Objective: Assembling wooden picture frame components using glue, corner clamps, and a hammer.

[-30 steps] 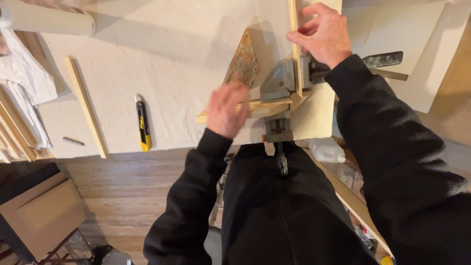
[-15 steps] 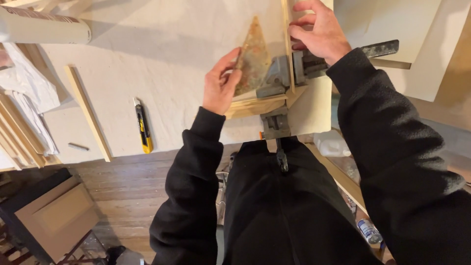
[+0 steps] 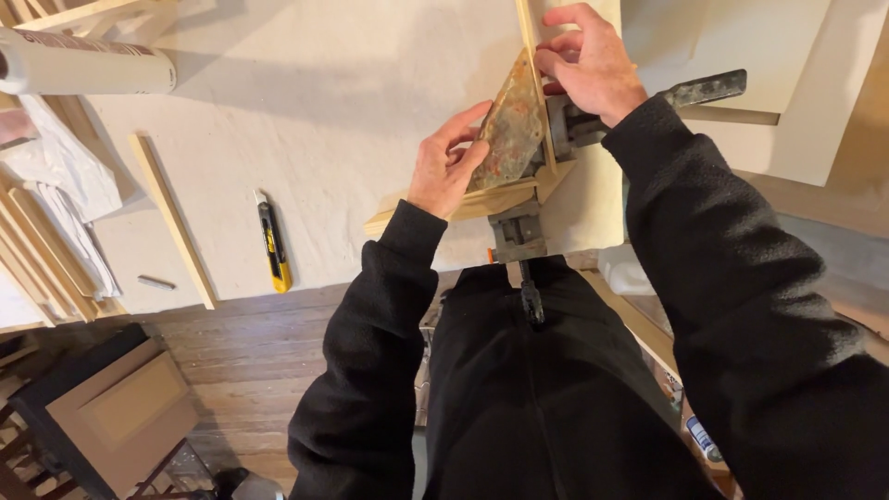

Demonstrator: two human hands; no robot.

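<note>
I see a yellow utility knife [image 3: 273, 243] and a loose wooden strip [image 3: 172, 218] lying well left on the pale, rough desk [image 3: 324, 120]. My left hand [image 3: 446, 168] presses flat fingers on the mottled, triangular corner plate [image 3: 507, 130]. My right hand [image 3: 593, 65] curls on the upright wooden strip [image 3: 528, 37] above the grey metal corner clamp [image 3: 519, 231].

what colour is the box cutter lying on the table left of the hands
Yellow and black: the box cutter shows clearly in the head view, lying on the pale table.
</note>
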